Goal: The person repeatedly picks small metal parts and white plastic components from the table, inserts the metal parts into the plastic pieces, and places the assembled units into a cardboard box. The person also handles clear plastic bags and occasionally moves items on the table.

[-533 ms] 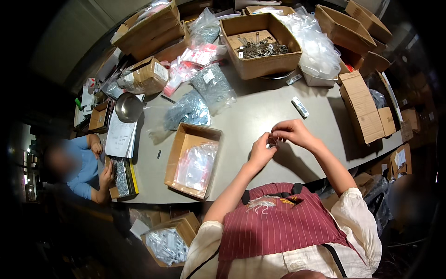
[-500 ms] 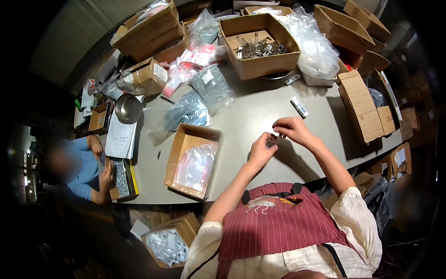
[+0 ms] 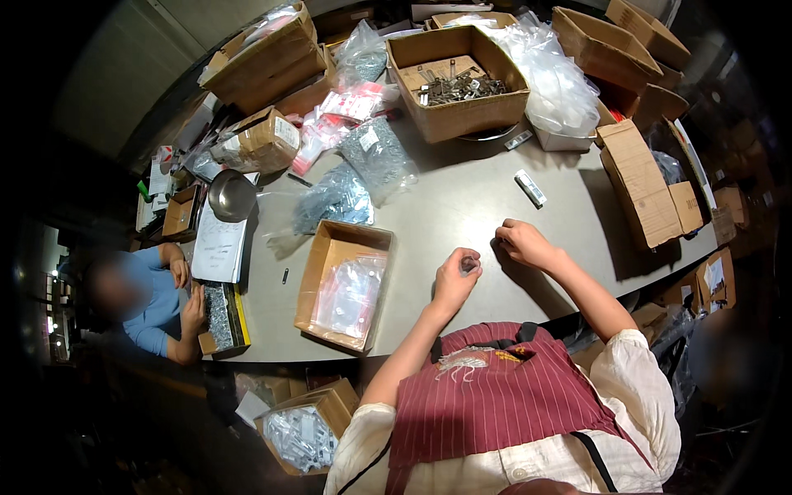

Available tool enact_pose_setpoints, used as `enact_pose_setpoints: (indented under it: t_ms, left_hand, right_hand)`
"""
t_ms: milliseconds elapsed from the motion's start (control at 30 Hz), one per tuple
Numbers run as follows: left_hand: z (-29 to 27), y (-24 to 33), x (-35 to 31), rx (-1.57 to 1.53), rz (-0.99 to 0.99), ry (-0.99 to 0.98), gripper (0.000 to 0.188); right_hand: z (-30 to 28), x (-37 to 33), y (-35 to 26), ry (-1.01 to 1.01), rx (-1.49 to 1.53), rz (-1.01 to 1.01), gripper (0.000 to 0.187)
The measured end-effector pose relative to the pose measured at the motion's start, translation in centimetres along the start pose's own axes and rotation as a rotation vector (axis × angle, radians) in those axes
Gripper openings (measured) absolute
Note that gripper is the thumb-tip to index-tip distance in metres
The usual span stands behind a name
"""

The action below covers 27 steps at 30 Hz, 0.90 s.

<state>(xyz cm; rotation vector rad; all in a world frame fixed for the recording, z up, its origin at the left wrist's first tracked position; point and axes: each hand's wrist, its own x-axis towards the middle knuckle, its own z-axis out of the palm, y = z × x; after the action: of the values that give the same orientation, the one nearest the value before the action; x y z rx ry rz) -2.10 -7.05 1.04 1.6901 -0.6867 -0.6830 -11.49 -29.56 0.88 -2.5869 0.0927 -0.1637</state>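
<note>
My left hand is curled around a small dark piece that seems to lie in a clear bag or wrap; its kind cannot be made out. Just right of it, my right hand is held low over the table with fingertips pinched together. Whatever sits between those fingertips is hidden or too small to name. Beyond the right hand lies a small box-like piece with a white label. To the left of my hands stands an open cardboard box holding clear zip bags.
At the back, a cardboard box holds many metal parts. Bags of small parts and a metal bowl on papers lie to the left. A co-worker in a blue shirt sits at the left end. More cartons line the right side.
My hands have drawn apart. The left has moved left and toward me with the dark piece, while the right has come slightly nearer, its fingers now pointing down.
</note>
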Motion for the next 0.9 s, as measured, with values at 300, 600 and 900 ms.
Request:
enact_pose_setpoints:
  t_ms: [300,600,900]
  left_hand:
    - [0.4,-0.3,0.0,-0.054,-0.006,-0.023,0.024]
    - [0.8,0.3,0.0,-0.010,-0.009,-0.081,0.025]
    - [1.7,-3.9,1.0,-0.002,0.075,-0.032,0.032]
  right_hand:
    - [-2.2,-1.6,-1.1,0.068,0.102,0.120,0.018]
    - [1.2,-2.1,-1.9,-0.019,-0.204,-0.033,0.017]
    - [-3.0,0.4,-7.8,0.115,0.307,-0.293,0.022]
